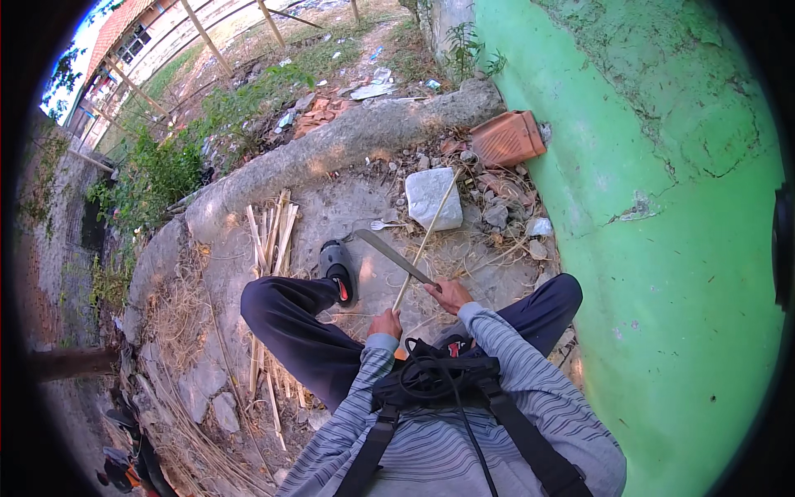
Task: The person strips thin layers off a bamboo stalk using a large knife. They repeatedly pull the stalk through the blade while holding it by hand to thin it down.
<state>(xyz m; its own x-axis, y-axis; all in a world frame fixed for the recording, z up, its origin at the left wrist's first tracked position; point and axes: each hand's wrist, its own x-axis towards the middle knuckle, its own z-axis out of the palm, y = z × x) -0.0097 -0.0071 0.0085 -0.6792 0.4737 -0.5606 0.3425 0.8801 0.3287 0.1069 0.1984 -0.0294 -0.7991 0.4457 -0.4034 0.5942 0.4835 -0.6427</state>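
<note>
Person seated on rough concrete ground (331,207), knees apart, looking down at the work between them

Left hand (385,323) clenched round the near end of a thin bamboo strip (426,236); the strip runs up and away, its far end lying across a pale stone block (434,197)

Right hand (448,293) closed on the handle of a long machete (389,253); blade points up-left and crosses the strip just above the hand, edge seemingly against it; cannot tell if it bites into the wood

Step in hand, by my reading: shaving or splitting the strip with the blade. Next move would call for a steady left grip and a controlled push of the blade along the strip, away from the body, keeping the edge clear of the left fingers

Around:
- black sandalled foot (338,269) just left of the blade tip, near enough to mind on a slip
- bundle of cut bamboo slats (273,232) beyond the foot, more slats under the left leg
- shavings and dry grass scattered on the ground
- reddish clay brick (508,138) against the green wall (662,207), well apart from the work
- rubble and small stones around the block
- low concrete kerb (356,137) behind, weeds and litter past it

Green wall close on the right, limiting elbow room on that side
</note>
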